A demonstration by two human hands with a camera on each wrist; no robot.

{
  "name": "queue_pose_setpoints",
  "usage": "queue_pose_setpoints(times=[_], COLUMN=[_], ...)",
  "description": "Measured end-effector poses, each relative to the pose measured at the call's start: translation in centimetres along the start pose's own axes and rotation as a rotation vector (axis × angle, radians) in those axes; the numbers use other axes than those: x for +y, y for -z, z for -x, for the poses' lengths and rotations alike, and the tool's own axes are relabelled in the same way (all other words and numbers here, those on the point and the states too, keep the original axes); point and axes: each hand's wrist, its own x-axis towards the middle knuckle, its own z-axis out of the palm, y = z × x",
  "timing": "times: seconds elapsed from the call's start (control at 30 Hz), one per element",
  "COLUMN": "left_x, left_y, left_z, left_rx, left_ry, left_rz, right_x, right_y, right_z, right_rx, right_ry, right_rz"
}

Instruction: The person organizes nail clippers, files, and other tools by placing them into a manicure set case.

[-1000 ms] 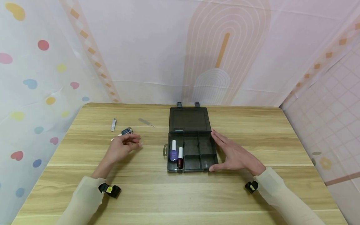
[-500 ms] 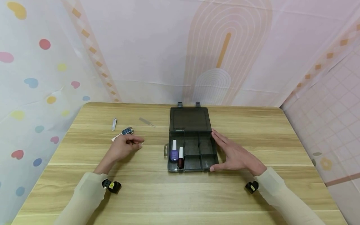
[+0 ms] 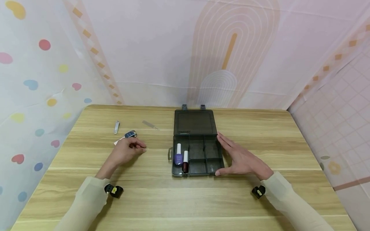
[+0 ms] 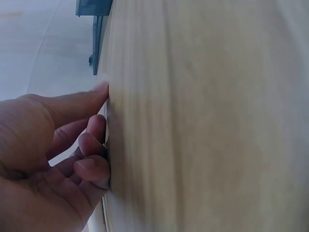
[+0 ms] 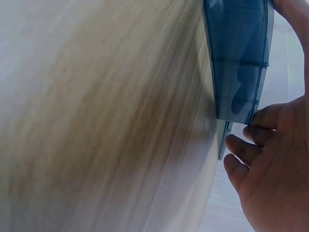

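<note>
My left hand [image 3: 127, 151] is low over the table on the left, with thumb and index fingertips close together at the wood. In the left wrist view its other fingers [image 4: 91, 169] curl in beside the thumb. I cannot tell whether something small lies between the fingertips. My right hand [image 3: 240, 158] spans the right side of a dark see-through compartment box [image 3: 197, 166], straight fingers at its far corner and thumb at its near one. The lid [image 3: 195, 122] is folded back. A purple nail polish bottle [image 3: 178, 158] and a dark red nail polish bottle [image 3: 185, 165] lie in the left compartment.
Beyond my left hand lie a silver nail clipper [image 3: 116, 127], a dark blue piece with a silver end [image 3: 130, 134], and a thin grey nail file [image 3: 149, 124]. A white strip [image 3: 118, 141] shows beside the hand. A patterned cloth [image 3: 150, 64] hangs behind the table [image 3: 185, 205].
My left hand stays at nearly the same spot, its thumb and index fingertips shifting slightly. The right hand and the box have not moved.
</note>
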Motion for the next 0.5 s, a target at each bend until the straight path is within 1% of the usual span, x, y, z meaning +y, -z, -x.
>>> queue_pose_setpoints(times=[0.1, 0.37, 0.43, 0.5], left_x=[0.14, 0.54, 0.65, 0.76], left_y=[-0.03, -0.12, -0.16, -0.19], left_z=[0.1, 0.25, 0.25, 0.28], left_rx=[0.012, 0.031, 0.03, 0.016], left_ry=[-0.014, 0.005, 0.004, 0.002], left_rz=[-0.019, -0.041, -0.052, -0.066], right_x=[0.08, 0.13, 0.14, 0.16], right_y=[-0.08, -0.12, -0.11, -0.09], right_z=[-0.04, -0.04, -0.04, -0.03], right_rx=[-0.002, 0.003, 0.006, 0.005], right_ry=[0.0, 0.007, 0.009, 0.007], right_rz=[-0.002, -0.01, -0.005, -0.007])
